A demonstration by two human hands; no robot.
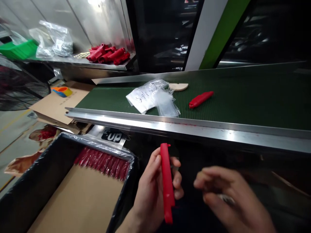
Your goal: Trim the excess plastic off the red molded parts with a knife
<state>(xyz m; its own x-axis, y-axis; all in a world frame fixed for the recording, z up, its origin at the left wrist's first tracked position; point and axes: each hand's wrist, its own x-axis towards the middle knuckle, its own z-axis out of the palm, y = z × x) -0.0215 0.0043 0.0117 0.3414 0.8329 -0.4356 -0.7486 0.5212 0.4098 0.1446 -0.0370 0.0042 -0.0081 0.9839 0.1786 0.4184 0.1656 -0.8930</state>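
Observation:
My left hand (155, 187) grips a long red plastic strip (167, 181) upright between thumb and fingers, just right of a lined cardboard box. My right hand (228, 191) hangs in the air to the right with its fingers loosely curled, and it is blurred. A small silvery piece (226, 199) shows under those fingers, too blurred to name. Inside the box, a packed row of red parts (102, 163) stands along the far wall. On the green conveyor belt (230, 97), beyond my hands, lie a red handle-like part (201, 99) and a clear plastic bag (148, 97).
A steel rail (194, 124) runs along the belt's near side. A cream piece (178, 86) lies on the belt. Behind it, a steel shelf (80, 61) carries a heap of red parts (108, 54) and plastic bags. A floor fan (17, 84) stands at far left.

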